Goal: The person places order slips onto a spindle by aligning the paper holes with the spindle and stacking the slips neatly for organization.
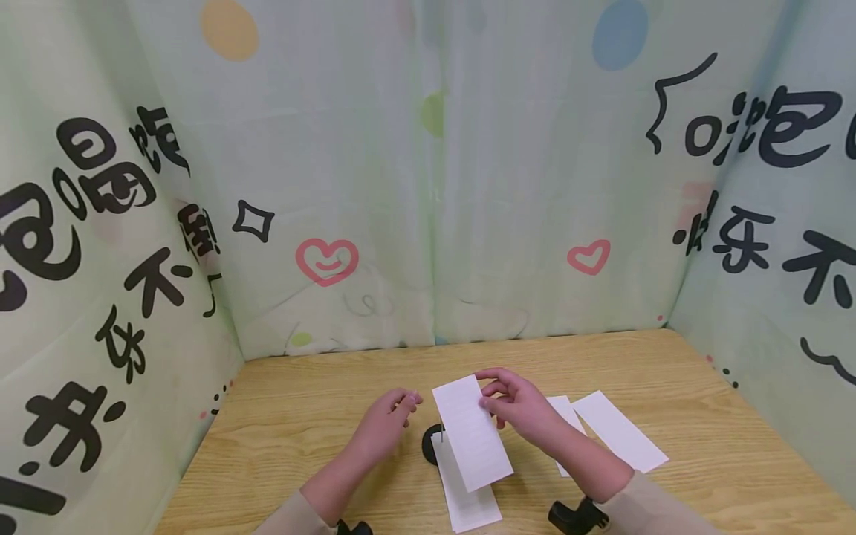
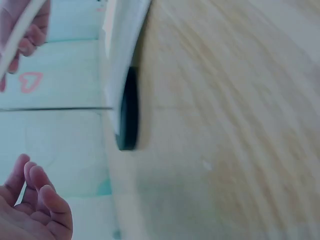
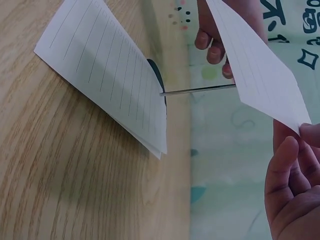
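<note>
A paper spike with a black round base and a thin upright metal rod stands on the table. Lined paper slips lie low on it, the rod rising through them near one end. Above these, my right hand pinches another white slip by its edge between thumb and fingers. That slip hides the rod's top, so I cannot tell whether the rod pierces it. To the left of the rod, my left hand hangs with loosely bent fingers, holding nothing and apart from the slip.
Right of the spike, two white slips or stacks lie on the wooden table: one in full view, one partly behind my right forearm. Printed curtains enclose the table at the back and sides.
</note>
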Motion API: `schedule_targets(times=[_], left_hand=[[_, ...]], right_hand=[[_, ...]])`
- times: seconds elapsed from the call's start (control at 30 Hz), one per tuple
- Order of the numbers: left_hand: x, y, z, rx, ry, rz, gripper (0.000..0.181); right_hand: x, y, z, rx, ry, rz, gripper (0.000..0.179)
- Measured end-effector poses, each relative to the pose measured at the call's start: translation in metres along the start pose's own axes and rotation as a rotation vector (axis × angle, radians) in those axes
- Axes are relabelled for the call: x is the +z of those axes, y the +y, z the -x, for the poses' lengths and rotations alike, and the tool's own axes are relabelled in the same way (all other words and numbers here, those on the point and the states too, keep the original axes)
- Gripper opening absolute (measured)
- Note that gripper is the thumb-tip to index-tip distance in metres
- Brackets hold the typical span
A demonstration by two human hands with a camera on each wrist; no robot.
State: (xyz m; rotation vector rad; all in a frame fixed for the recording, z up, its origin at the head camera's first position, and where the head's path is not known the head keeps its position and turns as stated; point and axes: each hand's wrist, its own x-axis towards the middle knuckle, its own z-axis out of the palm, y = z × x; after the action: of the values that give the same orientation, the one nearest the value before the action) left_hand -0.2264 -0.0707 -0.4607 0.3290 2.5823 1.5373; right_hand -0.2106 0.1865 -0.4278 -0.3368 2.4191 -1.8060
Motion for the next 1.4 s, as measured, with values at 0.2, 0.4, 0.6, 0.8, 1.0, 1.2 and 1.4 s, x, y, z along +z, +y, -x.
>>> schedule_targets(times=[0.2, 0.4, 0.6, 0.8, 1.0, 1.2, 1.4], left_hand=[[-0.002, 0.016, 0.000, 0.049, 0.045, 0.078, 0.036], [0.005, 0.027, -0.002, 0.046, 0.048, 0.061, 0.030], [0.010, 0.034, -0.003, 0.027, 0.045, 0.050, 0.025], [0.013, 0.040, -0.003, 0.003, 0.044, 0.045, 0.021], [0.015, 0.042, -0.004, -0.015, 0.049, 0.034, 0.018], [0.015, 0.042, -0.004, -0.020, 0.053, 0.042, 0.017], [0.015, 0.042, -0.003, -0.009, 0.063, 0.060, 0.018]], right_hand=[[0.003, 0.001, 0.000, 0.003, 0.009, 0.001, 0.044], [0.006, 0.005, -0.002, 0.009, 0.018, -0.006, 0.045], [0.010, 0.005, -0.003, 0.019, 0.021, -0.004, 0.045], [0.011, 0.005, -0.002, 0.018, 0.014, -0.012, 0.046], [0.011, 0.006, 0.000, 0.018, 0.017, -0.018, 0.046], [0.011, 0.005, -0.001, 0.026, 0.013, -0.022, 0.045], [0.012, 0.003, -0.001, 0.015, 0.004, -0.031, 0.045]])
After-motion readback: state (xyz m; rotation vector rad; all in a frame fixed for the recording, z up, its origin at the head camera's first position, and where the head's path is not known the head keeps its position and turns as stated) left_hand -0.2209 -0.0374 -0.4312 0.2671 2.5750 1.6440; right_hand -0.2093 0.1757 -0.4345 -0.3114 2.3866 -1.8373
